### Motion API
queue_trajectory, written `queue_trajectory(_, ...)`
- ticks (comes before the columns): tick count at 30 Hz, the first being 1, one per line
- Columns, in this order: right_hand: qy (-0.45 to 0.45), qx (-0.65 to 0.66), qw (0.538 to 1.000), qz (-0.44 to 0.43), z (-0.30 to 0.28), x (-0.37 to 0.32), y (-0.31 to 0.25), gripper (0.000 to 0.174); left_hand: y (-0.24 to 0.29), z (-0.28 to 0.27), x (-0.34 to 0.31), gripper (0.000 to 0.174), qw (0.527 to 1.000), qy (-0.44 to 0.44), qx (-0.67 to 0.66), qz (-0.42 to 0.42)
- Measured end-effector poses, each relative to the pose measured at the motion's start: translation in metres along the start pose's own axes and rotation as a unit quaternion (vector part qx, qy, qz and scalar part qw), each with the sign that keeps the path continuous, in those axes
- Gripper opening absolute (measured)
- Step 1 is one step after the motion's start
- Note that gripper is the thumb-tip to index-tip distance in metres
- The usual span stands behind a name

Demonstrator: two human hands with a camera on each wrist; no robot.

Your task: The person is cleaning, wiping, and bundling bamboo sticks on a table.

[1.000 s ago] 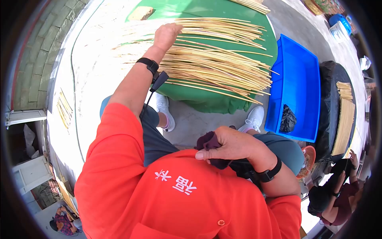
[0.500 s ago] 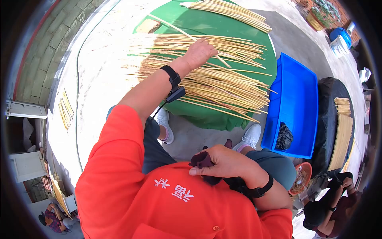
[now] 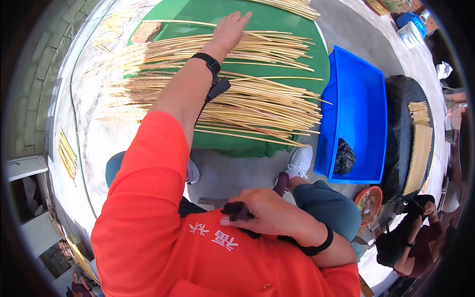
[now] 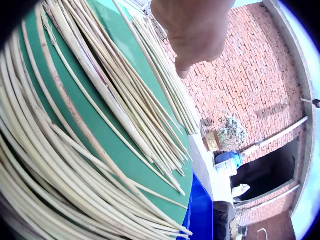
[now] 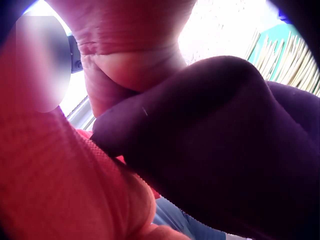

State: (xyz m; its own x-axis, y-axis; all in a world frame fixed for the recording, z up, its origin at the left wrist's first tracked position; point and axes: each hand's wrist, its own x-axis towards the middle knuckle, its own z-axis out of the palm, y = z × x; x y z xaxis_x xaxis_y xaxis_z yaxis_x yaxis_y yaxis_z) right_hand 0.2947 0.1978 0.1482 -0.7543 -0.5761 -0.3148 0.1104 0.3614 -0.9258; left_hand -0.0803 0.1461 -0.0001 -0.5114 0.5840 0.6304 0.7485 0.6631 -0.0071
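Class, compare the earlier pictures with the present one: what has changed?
The left hand has moved away from the body, past the middle pile. The single stalk it was gripping has swung from slanting across that pile to lying beyond it; the hand appears to have let go. The right hand still holds the dark cloth.

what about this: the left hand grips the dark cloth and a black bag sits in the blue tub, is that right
Not quite: the right hand grips the dark cloth, as the head view shows. The black bag does sit in the blue tub.
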Motion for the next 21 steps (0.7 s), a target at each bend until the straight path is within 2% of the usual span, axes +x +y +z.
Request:
queue_trajectory(1,-0.002,0.003,1.0,-0.002,0.0,0.001,0.0,0.036,-0.002,-0.002,0.0,0.017,0.999,0.052,-0.008,-0.014)
queue_trajectory(2,0.003,-0.003,1.0,0.001,0.001,0.001,0.0,0.036,-0.005,-0.005,-0.005,0.017,0.999,0.049,-0.006,-0.013)
queue_trajectory(3,0.007,-0.009,1.0,0.005,0.002,0.001,-0.001,0.035,-0.007,-0.012,-0.016,0.017,0.997,-0.05,-0.034,-0.056)
queue_trajectory(5,0.007,-0.019,1.0,-0.005,0.004,0.0,-0.002,0.035,-0.012,-0.027,-0.04,0.018,0.956,-0.225,-0.093,-0.161)
queue_trajectory(7,0.006,-0.033,0.999,-0.017,0.007,-0.001,-0.003,0.034,-0.021,-0.034,-0.071,0.015,0.939,-0.291,-0.077,-0.165)
queue_trajectory(8,0.0,-0.044,0.999,-0.014,0.008,-0.001,-0.004,0.031,-0.029,-0.037,-0.086,0.015,0.939,-0.291,-0.074,-0.165)
queue_trajectory(10,-0.008,-0.058,0.998,-0.013,0.013,-0.001,-0.004,0.029,-0.041,-0.039,-0.111,0.013,0.937,-0.311,-0.113,-0.114)
queue_trajectory(13,-0.008,-0.032,0.999,-0.011,0.02,0.004,0.0,0.034,-0.044,-0.044,-0.125,0.013,0.932,-0.335,-0.065,-0.124)
queue_trajectory(16,-0.029,-0.068,0.997,-0.009,0.023,0.008,-0.001,0.033,-0.041,-0.049,-0.125,0.012,0.934,-0.324,-0.046,-0.142)
queue_trajectory(18,-0.048,-0.085,0.995,-0.006,0.024,0.011,-0.001,0.032,-0.038,-0.05,-0.123,0.008,0.944,-0.295,-0.054,-0.141)
queue_trajectory(20,-0.04,-0.079,0.996,-0.014,0.025,0.011,-0.002,0.032,-0.037,-0.05,-0.118,0.006,0.971,-0.195,-0.05,-0.129)
queue_trajectory(21,-0.032,-0.073,0.997,-0.021,0.025,0.011,-0.001,0.032,-0.038,-0.05,-0.114,0.007,0.976,-0.18,-0.047,-0.116)
